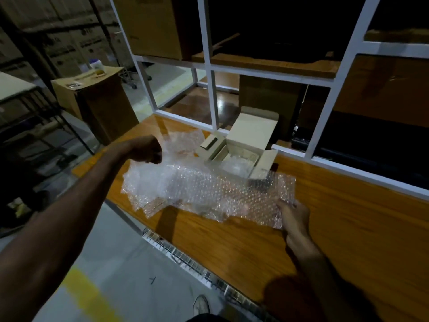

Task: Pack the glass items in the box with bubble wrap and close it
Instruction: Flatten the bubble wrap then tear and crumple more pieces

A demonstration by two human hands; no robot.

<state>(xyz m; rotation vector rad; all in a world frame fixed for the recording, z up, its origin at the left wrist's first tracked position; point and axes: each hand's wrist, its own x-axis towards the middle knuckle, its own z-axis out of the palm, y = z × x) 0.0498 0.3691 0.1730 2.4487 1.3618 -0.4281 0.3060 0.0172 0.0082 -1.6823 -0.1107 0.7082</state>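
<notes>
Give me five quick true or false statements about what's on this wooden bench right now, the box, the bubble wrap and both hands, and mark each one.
1. The small box has its lid flaps open. True.
2. The left hand lies flat and empty on the bench. False: it is closed in a fist on one end of the bubble wrap.
3. The right hand grips the other end of the bubble wrap. True.
4. The bubble wrap is fully stuffed inside the box. False: the sheet is spread out in front of the box, between the two hands.
5. The box stands on the floor. False: it stands on the bench, by the white frame.
</notes>
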